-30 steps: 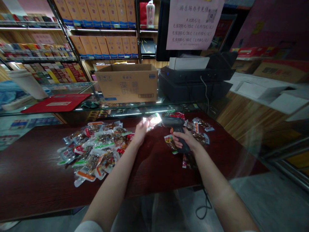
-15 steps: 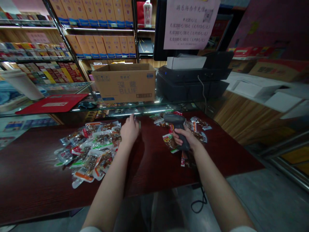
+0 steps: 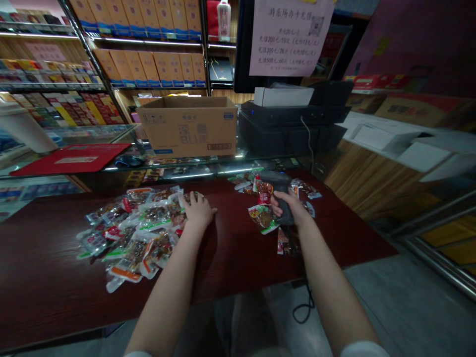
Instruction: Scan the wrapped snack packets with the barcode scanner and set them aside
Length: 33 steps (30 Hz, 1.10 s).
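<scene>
A large heap of small snack packets (image 3: 134,233) lies on the left of the dark red counter (image 3: 230,253). My left hand (image 3: 197,210) rests on the heap's right edge, fingers spread over a packet. My right hand (image 3: 288,208) grips the handle of a black barcode scanner (image 3: 277,191), whose head points away from me. A smaller group of packets (image 3: 266,215) lies around and under the scanner. A red packet (image 3: 265,191) sits just left of the scanner head.
Behind the counter a glass display case carries a cardboard box (image 3: 189,126), a red mat (image 3: 70,157) and a black till with printer (image 3: 293,119). A paper price sign (image 3: 290,37) hangs above. Shelves of boxed goods fill the back left. The scanner cable (image 3: 305,302) hangs down.
My left hand has let go of the packet it held up to the scanner and moved left and down onto the big heap. The right hand still holds the scanner.
</scene>
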Each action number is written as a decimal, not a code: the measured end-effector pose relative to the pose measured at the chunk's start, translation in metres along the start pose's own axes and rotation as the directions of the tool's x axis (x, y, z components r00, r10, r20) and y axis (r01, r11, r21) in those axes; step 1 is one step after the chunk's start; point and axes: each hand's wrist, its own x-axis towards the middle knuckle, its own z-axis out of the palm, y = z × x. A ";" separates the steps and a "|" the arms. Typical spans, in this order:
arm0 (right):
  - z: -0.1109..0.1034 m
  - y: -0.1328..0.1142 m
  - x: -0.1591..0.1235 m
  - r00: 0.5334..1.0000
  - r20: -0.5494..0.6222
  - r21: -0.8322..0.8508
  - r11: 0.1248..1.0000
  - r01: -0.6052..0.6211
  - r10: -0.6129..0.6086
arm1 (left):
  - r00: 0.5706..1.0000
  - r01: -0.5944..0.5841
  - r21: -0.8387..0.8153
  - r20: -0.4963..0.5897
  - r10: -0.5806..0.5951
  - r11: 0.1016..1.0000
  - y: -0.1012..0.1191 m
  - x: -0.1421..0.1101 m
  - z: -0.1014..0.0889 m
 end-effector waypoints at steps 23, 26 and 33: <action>-0.025 -0.007 0.004 0.985 -0.148 0.116 0.987 0.111 -0.093 | 0.980 -0.197 -0.510 -0.123 0.155 0.837 0.098 0.052 0.035; -0.024 -0.007 0.004 0.989 -0.126 0.120 0.988 0.097 -0.082 | 0.988 -0.151 -0.456 -0.061 0.138 0.877 0.099 0.068 0.042; -0.022 -0.008 0.003 0.994 -0.073 0.109 0.990 0.089 -0.082 | 0.992 -0.105 -0.407 -0.106 0.068 0.908 0.093 0.067 0.038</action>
